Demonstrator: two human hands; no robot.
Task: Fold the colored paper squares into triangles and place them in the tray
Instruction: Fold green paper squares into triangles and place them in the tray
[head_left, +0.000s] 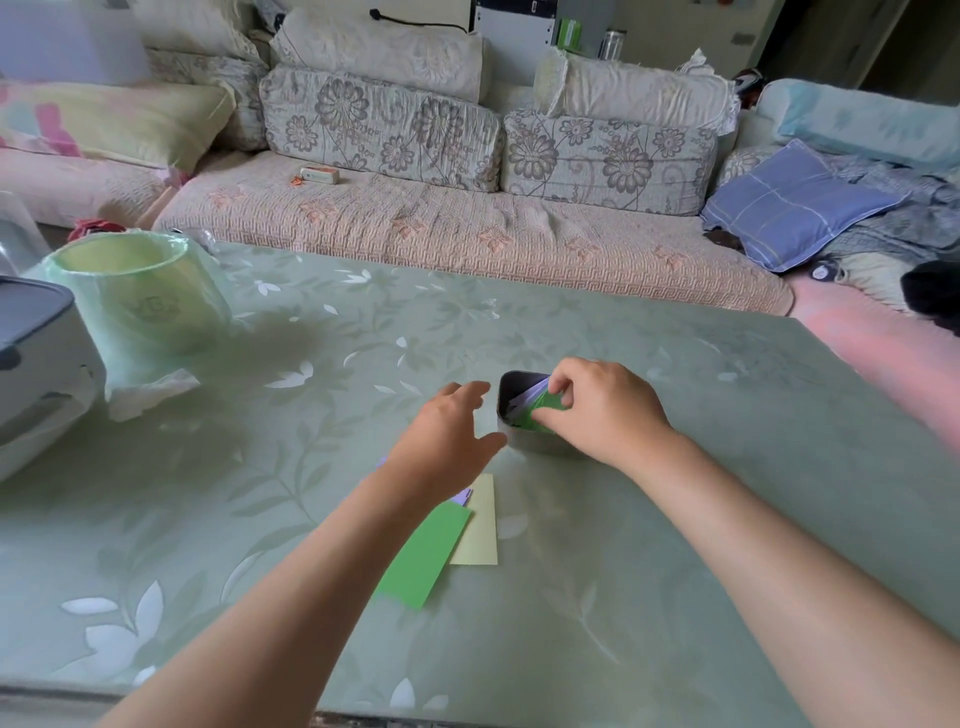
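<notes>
A small dark tray (506, 395) sits at the middle of the green table, with folded papers inside, one pale purple (530, 396). My right hand (605, 408) is over the tray, fingers pinched on a folded green paper (540, 413) that lies partly in it. Just left of the tray hovers my left hand (449, 434), fingers spread and holding nothing. Under my left forearm lie loose paper squares: a green one (426, 556), a pale yellow one (480, 525) and a purple one (462, 497) mostly hidden.
A green bin lined with plastic (135, 291) and a grey-white appliance (36, 353) stand at the table's left. A crumpled tissue (150, 392) lies beside them. A sofa with cushions (467, 208) runs behind the table's far edge.
</notes>
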